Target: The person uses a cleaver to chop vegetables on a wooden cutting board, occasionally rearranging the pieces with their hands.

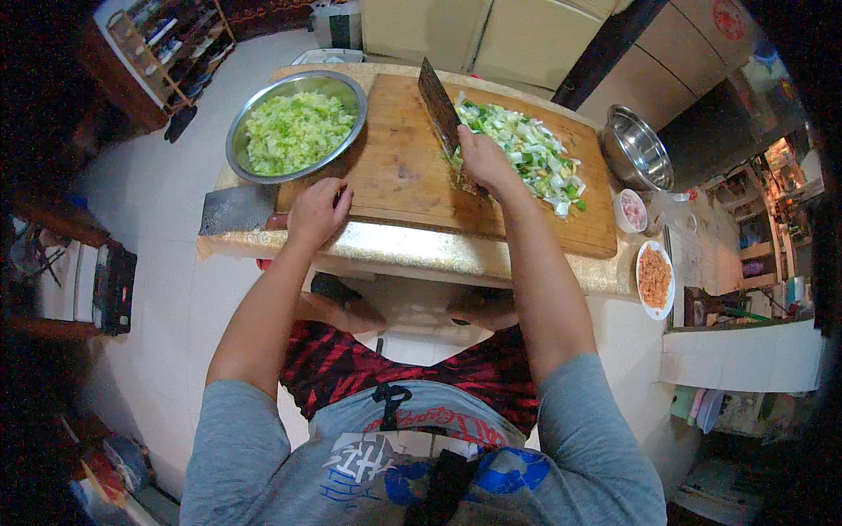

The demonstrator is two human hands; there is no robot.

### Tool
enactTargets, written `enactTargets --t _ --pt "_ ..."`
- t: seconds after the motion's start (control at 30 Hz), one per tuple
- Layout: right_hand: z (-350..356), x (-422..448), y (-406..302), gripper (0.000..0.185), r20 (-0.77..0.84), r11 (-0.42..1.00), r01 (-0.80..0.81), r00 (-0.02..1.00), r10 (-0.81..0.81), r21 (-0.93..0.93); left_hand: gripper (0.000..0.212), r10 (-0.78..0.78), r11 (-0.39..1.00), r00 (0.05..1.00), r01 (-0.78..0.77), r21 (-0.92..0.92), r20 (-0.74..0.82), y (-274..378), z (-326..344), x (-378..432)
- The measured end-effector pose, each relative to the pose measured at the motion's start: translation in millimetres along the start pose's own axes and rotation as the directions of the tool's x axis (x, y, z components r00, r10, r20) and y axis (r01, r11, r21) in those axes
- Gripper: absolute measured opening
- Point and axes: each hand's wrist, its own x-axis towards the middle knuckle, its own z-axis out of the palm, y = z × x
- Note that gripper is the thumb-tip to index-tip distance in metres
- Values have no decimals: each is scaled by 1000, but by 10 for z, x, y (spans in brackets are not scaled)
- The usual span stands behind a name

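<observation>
My right hand (485, 161) grips a cleaver (439, 108) whose dark blade stands on edge on the wooden cutting board (401, 191). Right of the blade lies a spread heap of chopped scallions (526, 148), white and green pieces. My left hand (319, 210) rests at the board's near left edge with its fingers curled; whether it holds anything cannot be seen. Close by its left side lies a second cleaver (240, 209), flat near the table's corner. Beyond my left hand, a steel bowl (231, 141) holds finely chopped pale green vegetable (299, 131).
On the table's right side are an empty steel bowl (637, 148), a small white bowl of pinkish food (631, 212) and an oval white plate of orange-brown minced food (655, 279). The patterned tablecloth (421, 243) shows along the near edge. Cabinets (520, 39) stand behind the table.
</observation>
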Motion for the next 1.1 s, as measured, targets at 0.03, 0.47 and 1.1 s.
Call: enactTargets --t 0.03,0.47,1.1 --pt "10 6 -7 87 1 1000 -2 1000 2 -9 21 -2 1000 1000 2 -11 3 -1 3 -5" --pt "-104 40 135 86 40 995 97 994 -97 -12 23 -50 999 997 50 11 63 120 -20 38" --pt "-146 243 399 82 134 959 254 962 -237 -128 19 -8 1000 1000 8 -14 11 96 1 52"
